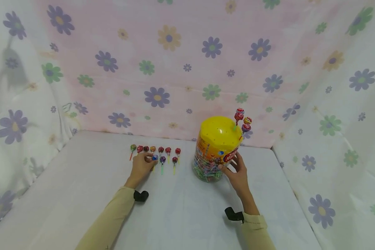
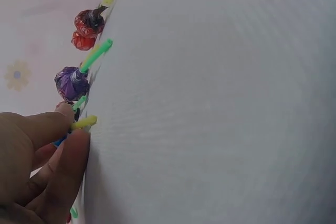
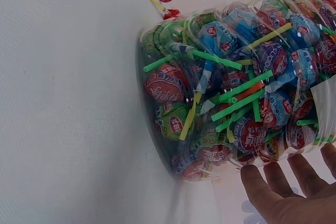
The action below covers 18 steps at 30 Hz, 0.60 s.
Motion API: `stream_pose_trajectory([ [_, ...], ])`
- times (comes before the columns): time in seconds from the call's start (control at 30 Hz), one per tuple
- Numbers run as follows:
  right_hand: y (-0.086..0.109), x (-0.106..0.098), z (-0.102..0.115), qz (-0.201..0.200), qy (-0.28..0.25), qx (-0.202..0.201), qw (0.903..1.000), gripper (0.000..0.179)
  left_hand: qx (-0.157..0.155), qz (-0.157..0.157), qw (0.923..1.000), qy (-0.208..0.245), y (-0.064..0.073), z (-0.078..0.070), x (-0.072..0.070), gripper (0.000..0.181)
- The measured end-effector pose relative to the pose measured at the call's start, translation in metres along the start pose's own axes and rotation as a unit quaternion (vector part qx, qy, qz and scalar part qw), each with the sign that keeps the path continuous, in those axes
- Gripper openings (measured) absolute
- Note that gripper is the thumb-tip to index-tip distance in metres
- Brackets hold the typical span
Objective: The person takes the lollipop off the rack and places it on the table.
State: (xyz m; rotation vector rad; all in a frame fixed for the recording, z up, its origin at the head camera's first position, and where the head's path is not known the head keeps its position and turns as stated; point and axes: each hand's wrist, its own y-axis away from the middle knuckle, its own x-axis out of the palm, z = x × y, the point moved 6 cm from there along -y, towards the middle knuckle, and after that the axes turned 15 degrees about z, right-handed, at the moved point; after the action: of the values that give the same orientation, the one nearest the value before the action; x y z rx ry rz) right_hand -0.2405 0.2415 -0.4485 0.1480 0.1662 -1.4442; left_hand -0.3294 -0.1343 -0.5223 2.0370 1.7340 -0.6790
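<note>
My left hand (image 1: pixel 141 166) pinches a blue-wrapped lollipop (image 1: pixel 155 157) at the left end of a short front row. In the left wrist view, its yellow stick (image 2: pixel 86 122) pokes out between the thumb and fingers. Beside it lie a purple lollipop (image 1: pixel 163 159) with a green stick and a dark red one (image 1: pixel 174 159). My right hand (image 1: pixel 237 173) rests spread against the right side of a clear jar (image 1: pixel 206 170) full of lollipops, fingertips touching its wall (image 3: pixel 247 156). The jar has a yellow lid (image 1: pixel 220 130) with small holes; several lollipops (image 1: pixel 239 115) stand at its right edge.
Behind the front row lies a longer row of several wrapped lollipops, including a red one (image 1: pixel 168 150) and a green one (image 1: pixel 133 147). The white tabletop (image 1: pixel 175 208) meets flowered cloth walls (image 1: pixel 162 114) at the back and sides.
</note>
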Motion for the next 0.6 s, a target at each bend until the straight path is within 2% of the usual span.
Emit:
stream_pose_trajectory([
  [0.3,0.002,0.002,0.004,-0.001,-0.001,-0.008,1.0000,0.085,0.010,-0.015,0.9998,0.013,0.007,-0.008,-0.006,0.033],
  [0.47,0.001,0.002,0.004,0.000,-0.001,-0.012,0.9999,0.085,0.027,-0.014,0.9984,0.048,0.010,-0.009,-0.009,0.033],
  [0.6,-0.007,-0.002,-0.013,-0.003,-0.004,-0.010,0.9999,0.086,0.034,-0.004,0.9954,0.089,0.014,-0.014,-0.010,0.034],
])
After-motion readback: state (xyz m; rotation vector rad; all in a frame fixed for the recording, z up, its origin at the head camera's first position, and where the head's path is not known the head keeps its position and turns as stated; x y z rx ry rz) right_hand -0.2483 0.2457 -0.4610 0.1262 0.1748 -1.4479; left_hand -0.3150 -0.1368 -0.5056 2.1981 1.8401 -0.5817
